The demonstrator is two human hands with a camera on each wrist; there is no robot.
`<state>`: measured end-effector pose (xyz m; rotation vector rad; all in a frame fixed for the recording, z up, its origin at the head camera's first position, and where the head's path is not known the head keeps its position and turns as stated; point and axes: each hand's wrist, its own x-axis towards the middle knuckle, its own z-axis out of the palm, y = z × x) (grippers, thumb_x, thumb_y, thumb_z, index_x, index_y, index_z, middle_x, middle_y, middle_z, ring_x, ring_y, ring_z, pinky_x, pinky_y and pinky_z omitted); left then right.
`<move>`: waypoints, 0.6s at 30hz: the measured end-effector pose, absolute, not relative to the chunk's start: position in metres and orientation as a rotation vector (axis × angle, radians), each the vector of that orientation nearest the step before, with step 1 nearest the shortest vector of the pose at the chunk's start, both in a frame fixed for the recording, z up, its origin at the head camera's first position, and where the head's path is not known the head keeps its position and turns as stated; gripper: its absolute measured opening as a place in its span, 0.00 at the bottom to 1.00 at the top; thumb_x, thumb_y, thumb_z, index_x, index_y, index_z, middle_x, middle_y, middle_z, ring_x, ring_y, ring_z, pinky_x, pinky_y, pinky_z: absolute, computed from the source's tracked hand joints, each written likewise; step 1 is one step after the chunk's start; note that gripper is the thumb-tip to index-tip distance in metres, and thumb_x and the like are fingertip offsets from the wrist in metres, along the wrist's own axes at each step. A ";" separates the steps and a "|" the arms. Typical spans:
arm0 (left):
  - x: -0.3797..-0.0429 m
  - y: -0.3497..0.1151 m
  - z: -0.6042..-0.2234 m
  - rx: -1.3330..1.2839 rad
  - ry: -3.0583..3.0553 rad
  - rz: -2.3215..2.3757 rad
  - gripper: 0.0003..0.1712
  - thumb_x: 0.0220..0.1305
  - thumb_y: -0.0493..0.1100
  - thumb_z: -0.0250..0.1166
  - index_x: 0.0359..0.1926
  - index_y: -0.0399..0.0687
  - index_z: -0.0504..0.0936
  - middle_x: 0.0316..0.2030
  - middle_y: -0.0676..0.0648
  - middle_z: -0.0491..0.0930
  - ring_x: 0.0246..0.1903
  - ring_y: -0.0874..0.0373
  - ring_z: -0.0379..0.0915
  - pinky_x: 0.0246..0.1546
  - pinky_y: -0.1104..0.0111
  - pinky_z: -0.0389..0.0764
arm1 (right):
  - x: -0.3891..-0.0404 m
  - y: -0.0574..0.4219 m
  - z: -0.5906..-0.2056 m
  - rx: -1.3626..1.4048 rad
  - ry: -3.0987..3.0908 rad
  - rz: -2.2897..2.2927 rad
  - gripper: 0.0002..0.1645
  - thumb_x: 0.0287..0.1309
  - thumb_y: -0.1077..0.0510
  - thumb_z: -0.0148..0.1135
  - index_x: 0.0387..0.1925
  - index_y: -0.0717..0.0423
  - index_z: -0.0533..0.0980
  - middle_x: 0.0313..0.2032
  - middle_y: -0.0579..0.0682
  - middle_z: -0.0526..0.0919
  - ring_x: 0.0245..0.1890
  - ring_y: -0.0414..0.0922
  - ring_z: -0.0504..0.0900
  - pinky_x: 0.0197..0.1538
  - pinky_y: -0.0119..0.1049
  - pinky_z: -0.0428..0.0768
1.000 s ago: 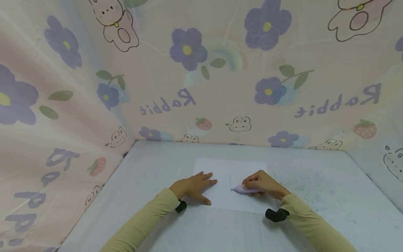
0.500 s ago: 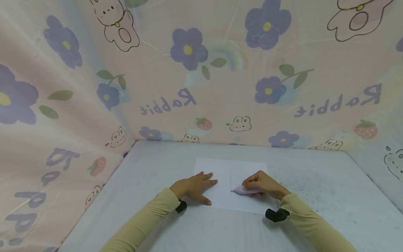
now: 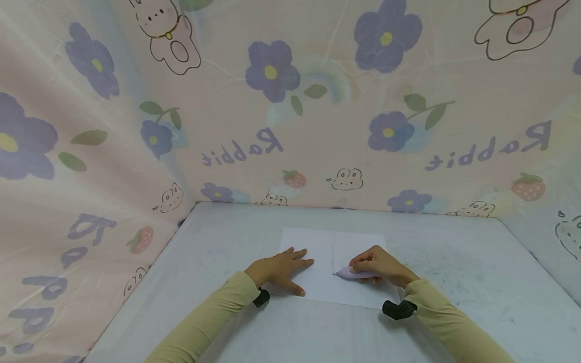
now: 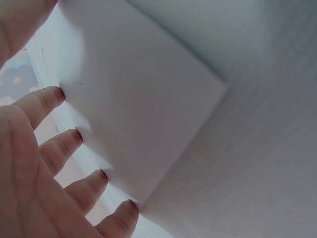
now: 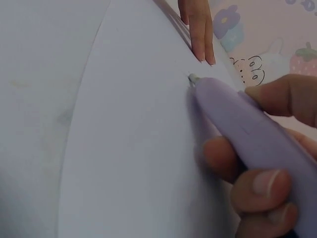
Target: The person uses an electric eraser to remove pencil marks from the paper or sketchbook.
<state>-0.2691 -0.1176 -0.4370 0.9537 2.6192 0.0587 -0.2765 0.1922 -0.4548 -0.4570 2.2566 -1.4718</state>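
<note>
Flower-and-rabbit-printed sheeting (image 3: pixel 317 126) backs a white worktop (image 3: pixel 236 227), where a paper sheet (image 3: pixel 322 287) lies. On its nine o'clock side the left hand (image 3: pixel 279 269) rests, fingers straight and splayed; at its three o'clock side the right hand (image 3: pixel 381 264) has its fingers curled round a lilac pen-shaped tool (image 5: pixel 247 126), whose narrow tip points toward nine o'clock.

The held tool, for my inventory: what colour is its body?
The tool's body is pale purple, clearest in the right wrist view.

Pink flower-print sheet (image 3: pixel 327 136) hanging behind white table (image 3: pixel 458 252).
</note>
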 end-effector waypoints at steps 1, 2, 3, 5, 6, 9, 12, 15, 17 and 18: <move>-0.269 -0.118 -0.437 0.955 2.620 0.058 0.50 0.57 0.69 0.64 0.75 0.63 0.55 0.75 0.50 0.46 0.72 0.45 0.41 0.67 0.53 0.54 | -0.277 0.192 -0.455 -0.459 2.256 -1.472 0.11 0.57 0.57 0.66 0.38 0.61 0.85 0.20 0.56 0.83 0.11 0.37 0.66 0.15 0.27 0.61; -0.269 -0.118 -0.438 0.956 2.620 0.058 0.50 0.57 0.69 0.64 0.75 0.63 0.55 0.75 0.50 0.46 0.72 0.45 0.41 0.67 0.53 0.54 | -0.276 0.192 -0.455 -0.460 2.255 -1.472 0.12 0.57 0.57 0.66 0.38 0.62 0.85 0.20 0.56 0.83 0.11 0.37 0.66 0.15 0.27 0.61; -0.269 -0.118 -0.438 0.958 2.620 0.059 0.50 0.56 0.69 0.64 0.75 0.63 0.55 0.75 0.50 0.46 0.72 0.44 0.41 0.67 0.52 0.54 | -0.276 0.192 -0.455 -0.462 2.254 -1.471 0.12 0.57 0.57 0.66 0.39 0.62 0.85 0.20 0.56 0.83 0.11 0.37 0.66 0.15 0.27 0.61; -0.269 -0.118 -0.438 0.961 2.621 0.061 0.50 0.56 0.69 0.64 0.75 0.63 0.55 0.75 0.50 0.46 0.72 0.44 0.41 0.67 0.52 0.55 | -0.276 0.193 -0.455 -0.461 2.249 -1.471 0.12 0.57 0.57 0.66 0.39 0.62 0.85 0.20 0.55 0.83 0.11 0.37 0.66 0.15 0.27 0.61; -0.269 -0.118 -0.439 0.962 2.622 0.060 0.50 0.56 0.69 0.64 0.75 0.63 0.56 0.75 0.50 0.46 0.72 0.44 0.41 0.67 0.52 0.55 | -0.275 0.193 -0.455 -0.462 2.246 -1.471 0.12 0.57 0.58 0.66 0.39 0.62 0.84 0.20 0.55 0.83 0.11 0.37 0.66 0.15 0.27 0.61; -0.269 -0.119 -0.439 0.969 2.628 0.062 0.50 0.56 0.69 0.64 0.75 0.63 0.56 0.75 0.50 0.46 0.72 0.44 0.41 0.67 0.52 0.55 | -0.274 0.193 -0.455 -0.467 2.242 -1.471 0.13 0.57 0.58 0.66 0.40 0.63 0.84 0.20 0.56 0.83 0.11 0.37 0.66 0.15 0.27 0.61; -0.270 -0.119 -0.440 0.973 2.632 0.062 0.50 0.56 0.69 0.64 0.75 0.63 0.56 0.75 0.50 0.46 0.72 0.44 0.41 0.66 0.51 0.56 | -0.273 0.193 -0.455 -0.474 2.240 -1.467 0.12 0.57 0.58 0.67 0.39 0.63 0.84 0.20 0.56 0.82 0.12 0.37 0.66 0.15 0.27 0.61; -0.270 -0.119 -0.440 0.972 2.630 0.064 0.50 0.56 0.69 0.64 0.75 0.63 0.56 0.75 0.50 0.46 0.72 0.44 0.41 0.66 0.51 0.56 | -0.273 0.193 -0.456 -0.479 2.240 -1.456 0.12 0.57 0.58 0.66 0.39 0.62 0.85 0.20 0.55 0.83 0.12 0.37 0.66 0.15 0.27 0.61; -0.270 -0.120 -0.440 0.969 2.629 0.067 0.50 0.56 0.69 0.65 0.75 0.64 0.56 0.75 0.50 0.46 0.72 0.44 0.41 0.66 0.51 0.57 | -0.273 0.193 -0.457 -0.475 2.246 -1.451 0.12 0.57 0.57 0.66 0.38 0.61 0.85 0.20 0.54 0.83 0.11 0.36 0.66 0.15 0.27 0.62; -0.270 -0.120 -0.439 0.968 2.627 0.068 0.50 0.56 0.69 0.65 0.75 0.64 0.56 0.75 0.50 0.46 0.72 0.44 0.41 0.66 0.51 0.57 | -0.273 0.193 -0.457 -0.475 2.250 -1.450 0.12 0.57 0.57 0.66 0.38 0.61 0.85 0.19 0.54 0.83 0.11 0.36 0.66 0.15 0.27 0.62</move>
